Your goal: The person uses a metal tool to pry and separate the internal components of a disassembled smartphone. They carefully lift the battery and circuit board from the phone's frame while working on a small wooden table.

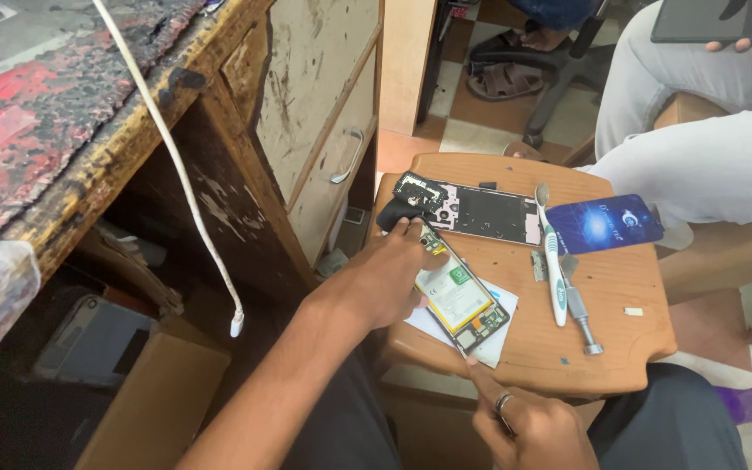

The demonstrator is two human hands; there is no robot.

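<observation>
An opened phone point(460, 298), its battery and circuit boards showing, lies on white paper point(498, 341) on a small wooden stool point(620, 335). My left hand point(382, 280) rests over the phone's left side, fingertips pressing its upper end by the camera part. My right hand point(528, 426), a ring on one finger, is at the stool's front edge. Its index finger points up and touches the phone's lower corner, and the other fingers are curled. A detached pinkish phone frame point(485, 211) lies behind, with a black piece point(396, 214) at its left end.
A white toothbrush point(552, 261), a metal screwdriver point(581, 315) and a blue card point(604, 224) lie on the stool's right half. A worn wooden desk point(89, 130) with drawers stands left, and a white cable point(186, 187) hangs from it. Another person's legs point(698, 165) are at the right.
</observation>
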